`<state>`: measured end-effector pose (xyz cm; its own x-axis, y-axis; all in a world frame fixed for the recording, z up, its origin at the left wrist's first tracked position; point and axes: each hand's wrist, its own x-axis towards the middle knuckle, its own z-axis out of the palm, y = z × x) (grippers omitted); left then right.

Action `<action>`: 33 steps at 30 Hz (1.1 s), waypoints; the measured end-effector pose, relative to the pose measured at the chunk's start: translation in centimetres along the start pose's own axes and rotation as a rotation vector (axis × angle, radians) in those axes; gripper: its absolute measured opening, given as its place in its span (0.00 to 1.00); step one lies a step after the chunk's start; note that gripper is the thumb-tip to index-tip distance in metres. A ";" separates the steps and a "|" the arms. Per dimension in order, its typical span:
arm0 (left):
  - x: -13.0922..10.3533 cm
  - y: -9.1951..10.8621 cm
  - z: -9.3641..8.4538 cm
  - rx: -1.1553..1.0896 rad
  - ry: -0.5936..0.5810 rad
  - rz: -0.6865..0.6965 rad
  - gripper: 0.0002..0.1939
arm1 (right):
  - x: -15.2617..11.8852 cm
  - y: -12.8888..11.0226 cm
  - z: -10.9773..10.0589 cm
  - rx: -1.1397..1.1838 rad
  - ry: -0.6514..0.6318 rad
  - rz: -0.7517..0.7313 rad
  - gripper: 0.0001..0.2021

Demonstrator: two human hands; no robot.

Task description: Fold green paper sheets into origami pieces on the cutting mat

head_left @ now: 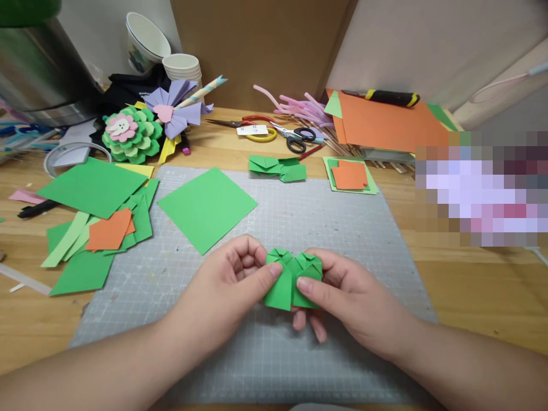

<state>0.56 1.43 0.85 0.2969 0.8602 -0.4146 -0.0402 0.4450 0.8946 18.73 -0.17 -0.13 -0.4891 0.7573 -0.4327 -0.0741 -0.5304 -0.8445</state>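
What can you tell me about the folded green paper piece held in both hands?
The folded green paper piece is matte craft paper, creased into two matching halves with small folded flaps along the top and a seam down the middle. It is held just above the grey cutting mat, tilted toward the camera. The left hand pinches its left half, the right hand its right half, thumbs on top.

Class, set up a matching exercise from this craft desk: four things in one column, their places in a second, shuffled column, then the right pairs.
Things:
1. folded green paper piece
2. flat green square sheet
3. black-handled scissors
4. paper flower with pink centre

Places:
A. far left, beyond the mat
B. held between left hand and right hand
C. lying on the grey cutting mat
D. on the wood behind the mat

Pairs: 1-B, 2-C, 3-D, 4-A
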 end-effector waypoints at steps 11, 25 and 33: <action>-0.7 -0.3 0.1 0.209 -0.192 0.082 0.03 | -0.3 -0.2 -0.1 -0.045 0.000 0.020 0.11; -0.4 -0.4 0.1 0.151 -0.069 0.100 0.07 | 0.0 0.0 0.1 -0.034 -0.078 0.055 0.14; -0.2 -0.1 0.2 0.098 -0.061 0.078 0.08 | 0.0 -0.1 0.1 -0.038 -0.073 0.060 0.13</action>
<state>0.68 1.13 0.85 0.3540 0.8732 -0.3350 0.0275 0.3483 0.9370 18.65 -0.14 -0.01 -0.5540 0.6939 -0.4601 -0.0101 -0.5582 -0.8297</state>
